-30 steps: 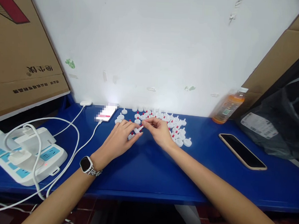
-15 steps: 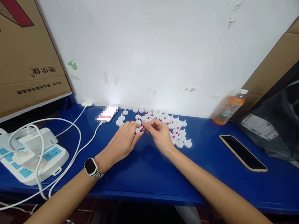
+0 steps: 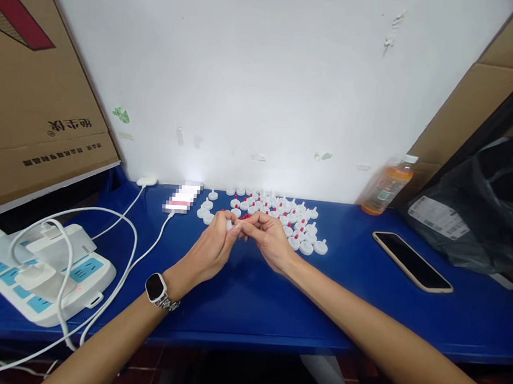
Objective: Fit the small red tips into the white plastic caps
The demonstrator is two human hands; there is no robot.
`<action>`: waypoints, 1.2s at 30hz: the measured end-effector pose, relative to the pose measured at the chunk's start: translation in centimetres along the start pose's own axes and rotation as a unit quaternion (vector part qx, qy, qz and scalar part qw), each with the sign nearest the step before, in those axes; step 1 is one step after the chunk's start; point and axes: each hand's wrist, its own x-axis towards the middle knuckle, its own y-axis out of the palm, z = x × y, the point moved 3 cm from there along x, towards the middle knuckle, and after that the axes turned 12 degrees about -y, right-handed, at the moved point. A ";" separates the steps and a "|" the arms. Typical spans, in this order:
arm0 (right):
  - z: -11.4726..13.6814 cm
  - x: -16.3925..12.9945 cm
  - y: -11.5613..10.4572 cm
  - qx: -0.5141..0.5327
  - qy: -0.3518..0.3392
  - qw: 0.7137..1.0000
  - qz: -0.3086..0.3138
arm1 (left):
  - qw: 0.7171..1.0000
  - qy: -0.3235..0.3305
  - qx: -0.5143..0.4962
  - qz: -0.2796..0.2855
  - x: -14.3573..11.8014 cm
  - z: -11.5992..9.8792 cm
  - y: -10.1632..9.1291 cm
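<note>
Work is judged to be partway along: red tips (image 3: pixel 296 237) are seen on many of the white nozzle caps (image 3: pixel 305 249) spread over the blue tabletop (image 3: pixel 249 307) from twelve to three o'clock of the joined fingertips, while others, such as the plain cap (image 3: pixel 320 247) near three o'clock, are bare and seem left to be done. One white piece (image 3: pixel 229 225) is pinched by the left hand (image 3: pixel 212 238), and at its three-o'clock end by the right hand (image 3: pixel 273 239); whether a red tip is held there too cannot be told.
</note>
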 end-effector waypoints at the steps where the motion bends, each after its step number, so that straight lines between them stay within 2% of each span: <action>1: 0.1 0.1 0.0 -0.011 -0.008 1.000 0.001 | 1.000 -0.013 -0.012 0.007 0.0 0.0 0.0; 4: 0.6 1.2 -0.5 -0.073 -0.044 0.996 0.017 | 0.999 -0.045 0.010 -0.004 0.2 0.1 -0.4; 8: 1.2 5.0 -2.3 -0.226 -0.091 0.969 0.048 | 0.989 -0.048 0.108 -0.085 0.9 0.9 -2.1; 11: 0.8 8.8 -3.1 -0.357 -0.091 0.927 0.076 | 0.980 -0.066 0.162 -0.090 1.3 1.9 -3.0; 15: -1.4 12.7 -2.1 -0.465 -0.087 0.867 0.154 | 0.976 -0.095 0.189 -0.046 1.3 2.6 -3.3; 20: -4.6 14.4 -0.4 -0.585 -0.079 0.761 0.268 | 0.976 -0.104 0.189 -0.018 1.2 2.7 -3.4; 22: -5.1 14.6 -0.2 -0.602 -0.067 0.733 0.308 | 0.976 -0.111 0.185 -0.021 1.2 2.8 -3.9; 27: -4.9 15.7 0.1 -0.608 -0.029 0.712 0.350 | 0.967 -0.143 0.197 -0.080 1.3 3.1 -5.1; 32: -6.0 17.6 1.5 -0.653 -0.033 0.703 0.278 | 0.948 -0.210 0.206 -0.120 1.2 3.7 -5.5; 36: -8.1 18.3 3.1 -0.646 -0.030 0.713 0.270 | 0.938 -0.245 0.216 -0.115 1.0 4.1 -5.8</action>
